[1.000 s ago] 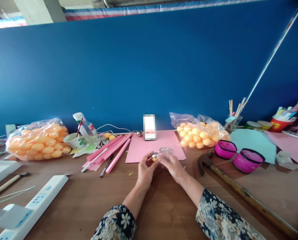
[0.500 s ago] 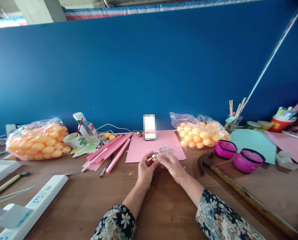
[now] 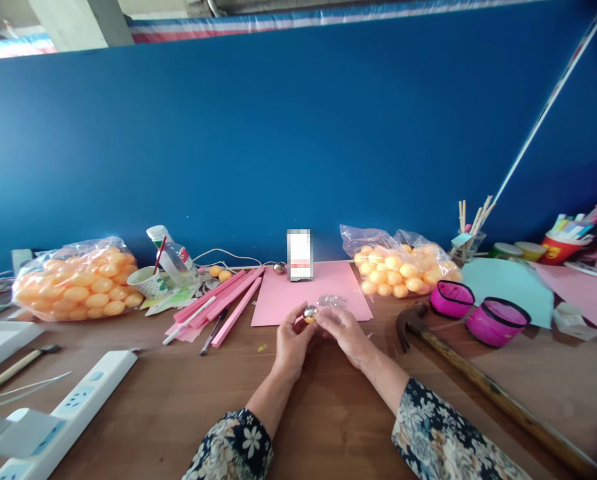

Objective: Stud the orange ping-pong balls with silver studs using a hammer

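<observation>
A small shiny ball [image 3: 310, 313], silver on top and yellowish orange below, is held over the table in front of the pink sheet. My left hand [image 3: 292, 339] grips it from the left between thumb and fingers. From the right, the closed fingertips of my right hand [image 3: 345, 333] press against the ball's side; whether they also pinch something small is hidden. Just beyond my right fingers, a little heap of clear, silvery bits [image 3: 331, 301] lies on the pink sheet [image 3: 273, 303]. Another silver ball [image 3: 279, 268] rests at the sheet's back left, beside an upright phone [image 3: 299, 255].
Bags of orange balls stand left [image 3: 78, 287] and right [image 3: 393, 270]. Pink strips [image 3: 238, 310] and a pen [image 3: 213, 331] lie left of the sheet. A claw hammer [image 3: 478, 377] and magenta rings [image 3: 498, 321] are on the right. A power strip [image 3: 85, 400] sits front left.
</observation>
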`<state>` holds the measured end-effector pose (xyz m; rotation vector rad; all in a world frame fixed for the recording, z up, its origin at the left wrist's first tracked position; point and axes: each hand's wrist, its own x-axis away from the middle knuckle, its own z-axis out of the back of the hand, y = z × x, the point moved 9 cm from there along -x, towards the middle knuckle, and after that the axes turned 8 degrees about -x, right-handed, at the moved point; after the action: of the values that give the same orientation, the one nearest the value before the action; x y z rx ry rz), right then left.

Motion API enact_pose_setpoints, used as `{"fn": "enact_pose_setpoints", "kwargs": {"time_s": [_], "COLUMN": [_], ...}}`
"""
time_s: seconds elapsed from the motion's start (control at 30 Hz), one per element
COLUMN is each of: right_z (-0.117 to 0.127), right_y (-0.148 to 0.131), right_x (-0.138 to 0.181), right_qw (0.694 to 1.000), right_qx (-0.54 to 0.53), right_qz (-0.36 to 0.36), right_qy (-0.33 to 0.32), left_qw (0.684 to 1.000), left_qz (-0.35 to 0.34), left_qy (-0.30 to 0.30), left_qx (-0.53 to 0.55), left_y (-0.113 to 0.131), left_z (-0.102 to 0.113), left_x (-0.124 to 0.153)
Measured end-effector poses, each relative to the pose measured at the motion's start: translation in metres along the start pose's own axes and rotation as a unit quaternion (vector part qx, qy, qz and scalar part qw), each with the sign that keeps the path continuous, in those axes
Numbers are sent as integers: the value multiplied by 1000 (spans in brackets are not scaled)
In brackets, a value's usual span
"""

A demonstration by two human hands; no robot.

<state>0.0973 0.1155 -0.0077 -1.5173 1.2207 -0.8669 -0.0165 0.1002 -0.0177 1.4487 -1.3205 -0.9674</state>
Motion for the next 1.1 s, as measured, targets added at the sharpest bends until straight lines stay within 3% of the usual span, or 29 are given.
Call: {"fn": "enact_pose_setpoints", "kwargs": {"time_s": [1.1], "right_z": [-4], "right_y": [-3], "right_x": [1], "right_qw": [1000], "right_qx": [14], "right_qz": [-5], "right_qy": [-3], "left_qw": [999], "left_qz": [-32], "left_qy": [-4], "left_qx": [-16], "left_y": [1], "left_z": [2], "left_x": [-4]}}
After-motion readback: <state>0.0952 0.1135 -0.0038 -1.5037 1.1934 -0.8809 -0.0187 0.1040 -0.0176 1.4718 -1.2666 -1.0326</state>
